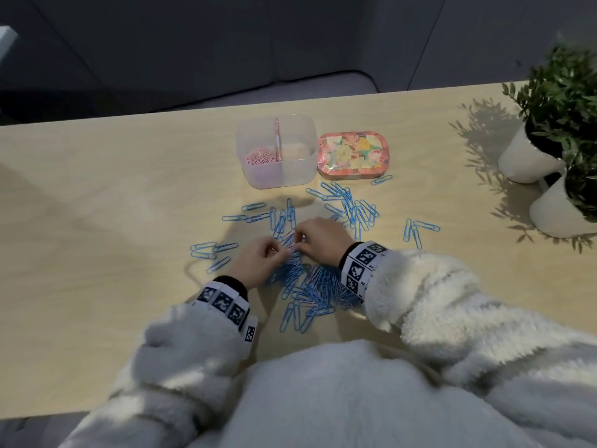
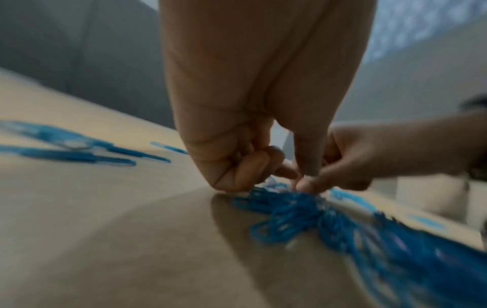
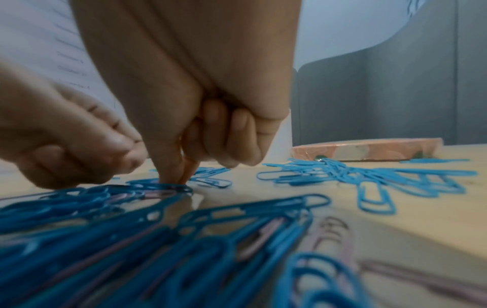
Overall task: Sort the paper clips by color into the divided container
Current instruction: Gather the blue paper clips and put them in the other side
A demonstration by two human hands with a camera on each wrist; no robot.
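Nearest the head camera, fluffy white fleece sleeves (image 1: 429,295) with black-and-white square marker bands (image 1: 358,265) lead to both hands over the dense heap of blue wire paper clips (image 1: 310,286) on the pale wooden tabletop (image 1: 97,195). The right hand (image 1: 318,239) pinches down with thumb and forefinger on a pink clip in the heap; the left hand (image 1: 258,261) is curled beside it, its grip too blurred to tell. Presumably they are picking out the last pinks.

The translucent divided plastic container (image 1: 276,150) stands beyond, pink clips (image 1: 260,155) in its left compartment, the right apparently empty. A floral tin lid (image 1: 352,155) lies beside it. No writing is readable.
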